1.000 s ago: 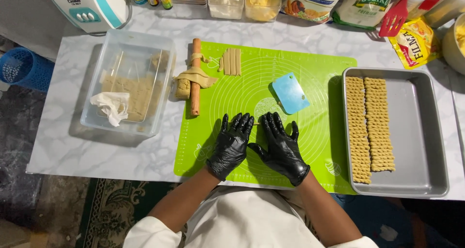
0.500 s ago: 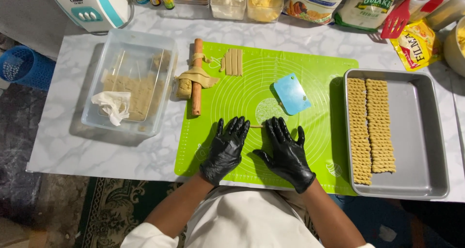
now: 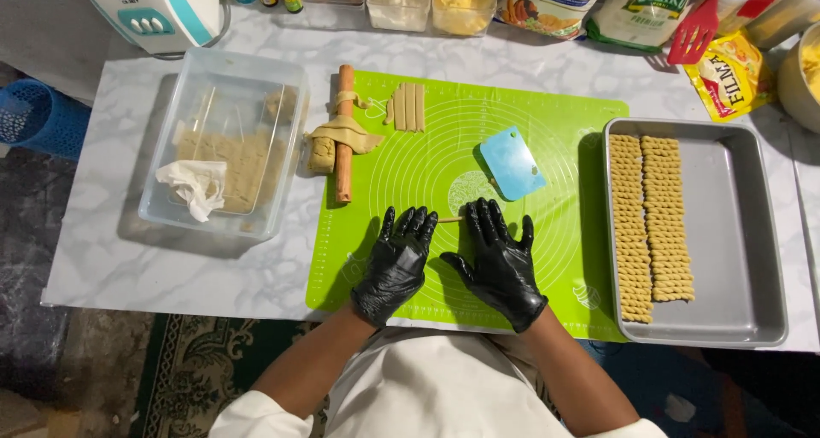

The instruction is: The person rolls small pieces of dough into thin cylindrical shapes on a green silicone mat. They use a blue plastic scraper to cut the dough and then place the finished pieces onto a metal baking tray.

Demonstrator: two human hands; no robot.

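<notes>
Both my hands wear black gloves and lie flat, fingers spread, on a green silicone mat (image 3: 564,139). My left hand (image 3: 397,263) and my right hand (image 3: 500,263) press on a thin rope of tan dough (image 3: 450,220) that shows between the fingertips. Cut dough strips (image 3: 407,106) lie at the mat's far edge. A wooden rolling pin (image 3: 344,135) with dough draped over it (image 3: 342,135) rests on the mat's left side. A light blue scraper (image 3: 512,163) lies just beyond my right hand.
A grey baking tray (image 3: 735,233) at right holds two rows of twisted dough sticks (image 3: 653,220). A clear plastic tub (image 3: 226,143) with dough and a crumpled tissue stands at left. Jars, bags, a red spatula (image 3: 696,28) and a white appliance (image 3: 154,11) line the back.
Both hands have slid away from me across the mat and moved apart, rolling the dough so a thin rope now shows between them.
</notes>
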